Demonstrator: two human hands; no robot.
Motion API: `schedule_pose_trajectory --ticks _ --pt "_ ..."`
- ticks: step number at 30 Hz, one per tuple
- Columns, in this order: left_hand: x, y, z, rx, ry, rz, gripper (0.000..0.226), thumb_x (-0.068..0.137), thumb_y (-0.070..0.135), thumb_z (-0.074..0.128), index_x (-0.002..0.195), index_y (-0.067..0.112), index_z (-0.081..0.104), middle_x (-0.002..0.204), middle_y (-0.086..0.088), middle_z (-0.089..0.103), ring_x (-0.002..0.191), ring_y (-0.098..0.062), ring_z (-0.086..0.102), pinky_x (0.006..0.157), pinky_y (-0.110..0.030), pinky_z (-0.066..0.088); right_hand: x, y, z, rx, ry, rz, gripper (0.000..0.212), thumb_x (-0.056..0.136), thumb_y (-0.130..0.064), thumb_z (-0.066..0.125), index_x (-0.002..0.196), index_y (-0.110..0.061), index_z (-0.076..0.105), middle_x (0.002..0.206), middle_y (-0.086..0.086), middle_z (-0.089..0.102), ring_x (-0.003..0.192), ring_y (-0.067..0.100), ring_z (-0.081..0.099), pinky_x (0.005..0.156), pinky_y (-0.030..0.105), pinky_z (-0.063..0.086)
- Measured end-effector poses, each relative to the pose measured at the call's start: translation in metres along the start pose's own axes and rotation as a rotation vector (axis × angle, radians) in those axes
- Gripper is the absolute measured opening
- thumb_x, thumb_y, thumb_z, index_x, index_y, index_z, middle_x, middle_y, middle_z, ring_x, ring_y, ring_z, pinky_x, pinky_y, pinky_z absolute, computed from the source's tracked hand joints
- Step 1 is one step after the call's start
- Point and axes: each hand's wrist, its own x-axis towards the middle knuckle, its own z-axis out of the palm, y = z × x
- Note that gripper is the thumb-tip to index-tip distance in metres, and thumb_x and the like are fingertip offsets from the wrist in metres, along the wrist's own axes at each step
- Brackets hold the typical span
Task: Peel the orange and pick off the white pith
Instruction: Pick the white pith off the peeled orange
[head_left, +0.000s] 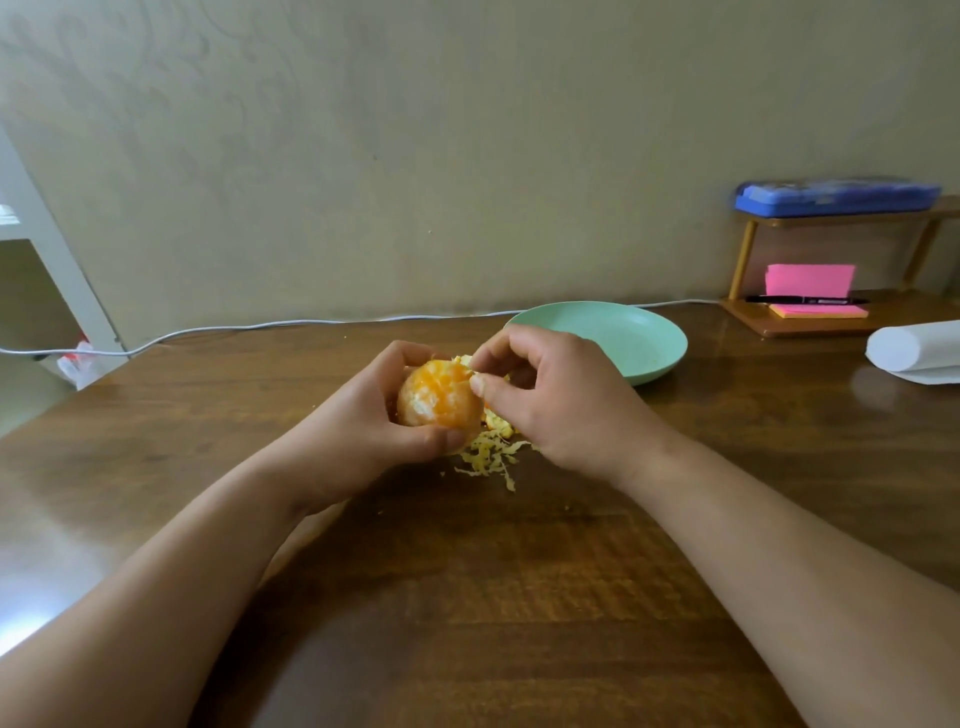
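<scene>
My left hand (363, 415) grips a peeled orange (439, 397) above the wooden table, fingers curled behind it and thumb under its front. The fruit shows orange flesh with white pith patches. My right hand (550, 395) touches its upper right side, with thumb and forefinger pinching at a bit of pith there. A heap of pale yellow pith shreds and peel scraps (493, 452) lies on the table just below and between the hands.
A mint green plate (639, 343) sits behind my right hand. At the far right stand a small wooden shelf (810, 325) with pink sticky notes, a black pen and a blue case, and a white paper roll (914, 348). A white cable (234, 328) runs along the wall.
</scene>
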Motion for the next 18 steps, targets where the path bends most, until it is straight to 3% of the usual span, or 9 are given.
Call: schedule_pose_trajectory --ticks 3,10,13,18 --pt "0.0 0.001 0.001 0.138 0.002 0.01 0.075 0.074 0.039 0.095 0.136 0.041 0.053 0.123 0.012 0.066 0.111 -0.011 0.07 0.096 -0.042 0.063 0.0 0.003 0.0 -0.056 -0.003 -0.042 0.005 0.101 -0.034 0.071 0.102 -0.03 0.074 0.089 -0.011 0.073 0.081 0.011 0.069 0.074 0.039 0.06" --pt "0.0 0.003 0.003 0.208 -0.024 0.035 0.074 0.074 0.041 0.095 0.135 0.044 0.053 0.124 0.015 0.064 0.111 -0.009 0.068 0.094 -0.04 0.063 0.002 0.002 0.0 -0.415 0.071 -0.254 0.01 0.095 -0.024 0.065 0.085 -0.021 0.063 0.078 -0.009 0.062 0.07 0.017 0.057 0.06 0.036 0.045" --pt "0.001 -0.001 0.003 0.008 -0.008 0.021 0.081 0.065 0.045 0.093 0.136 0.035 0.056 0.124 0.005 0.068 0.113 -0.018 0.071 0.094 -0.04 0.063 0.004 0.01 -0.002 -0.383 0.093 -0.169 0.011 0.093 -0.022 0.065 0.083 -0.022 0.062 0.077 -0.009 0.063 0.071 0.017 0.058 0.06 0.035 0.046" --pt "0.005 -0.007 0.003 -0.487 0.016 -0.003 0.078 0.072 0.017 0.09 0.142 0.013 0.056 0.122 -0.008 0.074 0.116 -0.032 0.072 0.098 -0.041 0.061 0.004 0.016 -0.002 -0.148 0.011 0.066 0.022 0.107 -0.026 0.055 0.095 -0.024 0.073 0.079 -0.003 0.072 0.064 0.015 0.062 0.057 0.04 0.051"
